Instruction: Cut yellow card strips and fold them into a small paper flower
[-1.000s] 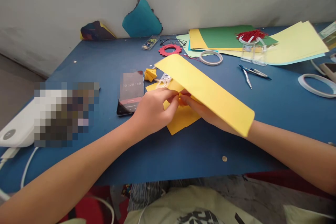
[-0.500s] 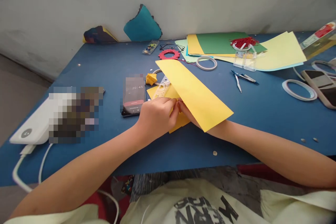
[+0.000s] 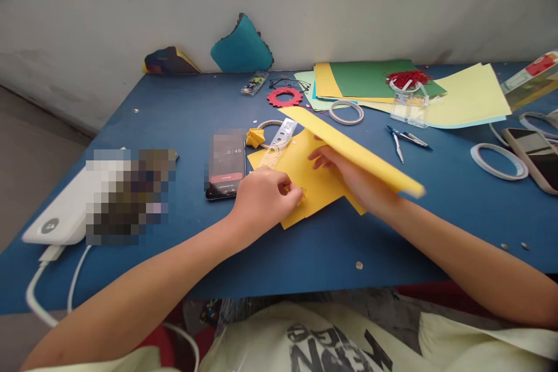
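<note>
**Hands apart, scrap left of the gap**

Head view: fingertips, together half a second ago, have now separated at mid-frame. Left hand [image 3: 267, 196]: curled, thumb and forefinger apparently pinching a small yellow scrap [image 3: 301, 193]; the scrap thus seems to be in the left alone. Right hand [image 3: 349, 173]: fingers loosely spread, tips bare, under a tilted yellow sheet [image 3: 360, 151] right of centre; whether it grips the sheet, cannot tell. Yellow papers [image 3: 307, 165] lie below both hands; ruler [image 3: 282, 132] above left.
</note>
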`<state>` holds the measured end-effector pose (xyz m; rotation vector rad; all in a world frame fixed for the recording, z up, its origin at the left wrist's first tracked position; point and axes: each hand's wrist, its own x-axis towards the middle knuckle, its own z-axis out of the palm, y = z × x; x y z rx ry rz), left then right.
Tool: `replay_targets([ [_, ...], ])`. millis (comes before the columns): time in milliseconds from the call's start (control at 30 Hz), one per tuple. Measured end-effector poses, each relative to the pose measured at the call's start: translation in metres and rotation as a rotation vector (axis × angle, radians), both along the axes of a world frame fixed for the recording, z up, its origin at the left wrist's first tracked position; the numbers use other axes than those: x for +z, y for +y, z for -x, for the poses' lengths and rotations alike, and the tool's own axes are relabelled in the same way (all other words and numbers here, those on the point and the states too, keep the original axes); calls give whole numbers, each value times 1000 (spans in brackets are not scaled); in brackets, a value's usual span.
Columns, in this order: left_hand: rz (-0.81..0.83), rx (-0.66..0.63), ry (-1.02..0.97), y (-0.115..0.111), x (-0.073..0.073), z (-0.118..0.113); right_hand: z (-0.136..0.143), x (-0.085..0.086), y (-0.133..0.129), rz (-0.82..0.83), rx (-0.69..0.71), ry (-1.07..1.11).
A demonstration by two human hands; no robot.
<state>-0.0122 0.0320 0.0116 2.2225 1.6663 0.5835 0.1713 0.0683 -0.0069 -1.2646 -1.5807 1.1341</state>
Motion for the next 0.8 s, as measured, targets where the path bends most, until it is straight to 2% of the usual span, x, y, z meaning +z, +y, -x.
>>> replay_targets([
  [100, 14, -44, 41, 3, -3, -1, -5, 6, 16, 184, -75, 151],
  [200, -13, -77, 66, 6, -3, -2, -3, 7, 31, 278, -99, 214],
  [333, -60, -123, 111, 10, 3, -1, 10, 1, 51, 271, -174, 219],
  [467, -151, -56, 141, 25, 15, 8, 24, -13, 60, 143, -300, 162],
  [600, -369, 89, 304, 57, 26, 23, 17, -22, 64, -7, -335, 42],
  [700, -330, 97, 366, 95, 28, 27, 2, -20, 69, -136, -322, -106],
  [800, -276, 62, 246, 136, 26, 24, -12, -16, 75, -288, -290, -303],
])
